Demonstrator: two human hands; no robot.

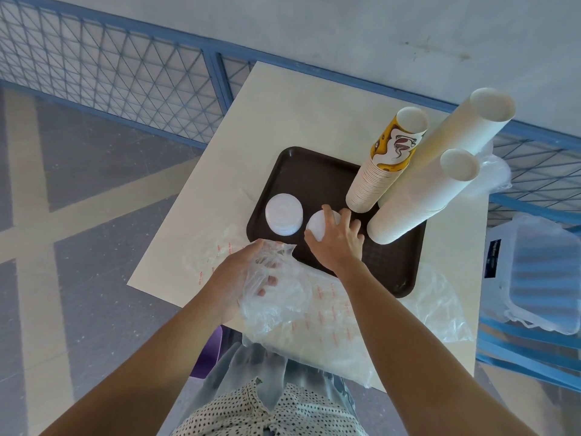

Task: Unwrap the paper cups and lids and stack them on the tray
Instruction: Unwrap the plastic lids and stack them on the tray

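Observation:
A dark brown tray (317,174) lies on the cream table. Three tall stacks of paper cups stand on its right side: one with a yellow printed cup on top (382,165) and two plain white ones (452,143), (418,202). A stack of white lids (283,214) sits on the tray's left part. Beside it, my right hand (338,239) grips a second stack of white lids (317,226) on the tray. My left hand (242,272) holds a clear plastic wrapper (276,297) with lids still inside, at the table's front edge.
More crumpled clear plastic (440,303) lies on the table's front right, and some sits behind the cups (496,171). A blue plastic chair (540,278) stands to the right. Blue mesh railing (125,77) runs behind the table (283,99).

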